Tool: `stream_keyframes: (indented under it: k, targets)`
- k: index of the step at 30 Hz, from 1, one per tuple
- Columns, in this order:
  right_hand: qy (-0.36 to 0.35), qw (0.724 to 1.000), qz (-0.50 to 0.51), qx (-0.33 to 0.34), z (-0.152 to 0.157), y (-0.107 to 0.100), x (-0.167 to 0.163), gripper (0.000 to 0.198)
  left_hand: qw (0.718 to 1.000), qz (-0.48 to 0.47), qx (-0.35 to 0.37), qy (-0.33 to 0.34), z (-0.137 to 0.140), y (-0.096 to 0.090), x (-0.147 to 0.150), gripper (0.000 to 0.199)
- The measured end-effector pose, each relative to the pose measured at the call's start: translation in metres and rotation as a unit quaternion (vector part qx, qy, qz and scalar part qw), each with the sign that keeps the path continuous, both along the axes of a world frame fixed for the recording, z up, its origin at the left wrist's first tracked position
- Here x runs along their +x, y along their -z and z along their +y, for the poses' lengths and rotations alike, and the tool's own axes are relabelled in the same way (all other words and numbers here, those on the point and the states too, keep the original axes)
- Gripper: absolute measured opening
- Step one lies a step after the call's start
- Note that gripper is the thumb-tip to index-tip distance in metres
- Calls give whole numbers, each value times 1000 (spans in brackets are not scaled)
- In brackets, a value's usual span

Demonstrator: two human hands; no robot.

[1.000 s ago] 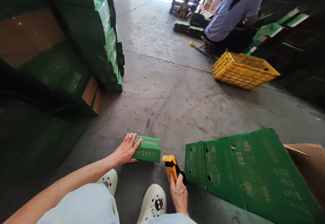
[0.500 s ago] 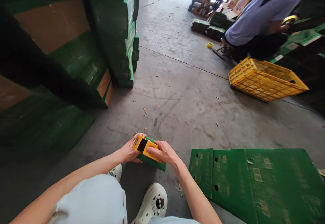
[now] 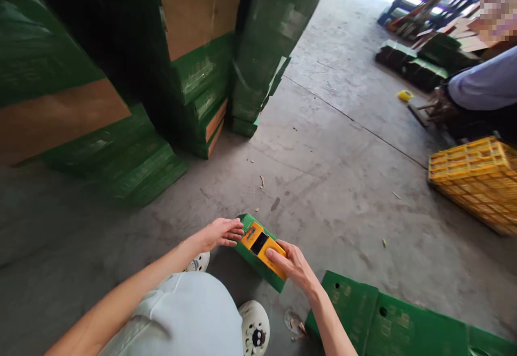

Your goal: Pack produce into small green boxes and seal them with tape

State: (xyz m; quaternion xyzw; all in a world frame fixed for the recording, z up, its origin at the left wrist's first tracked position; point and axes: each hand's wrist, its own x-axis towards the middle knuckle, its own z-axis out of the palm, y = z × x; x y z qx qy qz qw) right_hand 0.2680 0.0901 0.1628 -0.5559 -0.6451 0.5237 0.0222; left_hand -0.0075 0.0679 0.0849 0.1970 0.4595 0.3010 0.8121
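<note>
My right hand [image 3: 293, 262] grips the lower end of a yellow, box-shaped thing with a dark panel [image 3: 251, 234], thumb on top. What kind of thing it is, I cannot tell. It lies along the top of a narrow green box [image 3: 246, 221], held low in front of my knees. Whether the box rests on the floor is unclear. My left hand [image 3: 221, 232] is open, fingers stretched together toward the box's left edge. Its fingertips are close to that edge; contact cannot be made out.
Tall stacks of green boxes [image 3: 205, 70] stand at the left. Flattened green cardboard [image 3: 424, 323] lies at the lower right. A yellow plastic crate [image 3: 470, 170], a yellow tape roll [image 3: 405, 95] and a crouching person [image 3: 487, 84] are at the right. Pallets [image 3: 424, 0] stand behind.
My left hand has come off the green box and yellow thing, its fingers now straightened. The view has swung left, so the crate and the person sit further right.
</note>
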Motion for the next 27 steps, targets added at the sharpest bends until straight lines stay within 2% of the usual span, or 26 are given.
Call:
stream_keyframes:
  k: [2,5,12,18,20,23,27]
  targets:
    - [-3,1000,-10,5,1,-2,-3,56,999,-32,-8,32,6,-9,6,62]
    - [-11,1000,-21,3,2,-5,-8,56,998,-23,3,53,14,-13,10,59]
    - [-8,999,-39,2,6,-7,-14,56,1000,18,17,-13,17,4,17,55]
    - [-3,997,-68,-21,12,-4,-21,54,981,149,108,-62,19,14,31,44]
    - [-4,997,-70,-27,10,-5,-16,55,969,196,124,-81,20,19,22,39]
    - [-2,995,-95,-43,1,-5,3,57,938,291,114,-152,20,31,-14,35]
    - [-9,991,-133,-31,-15,-3,28,59,922,318,115,-187,12,46,-60,35]
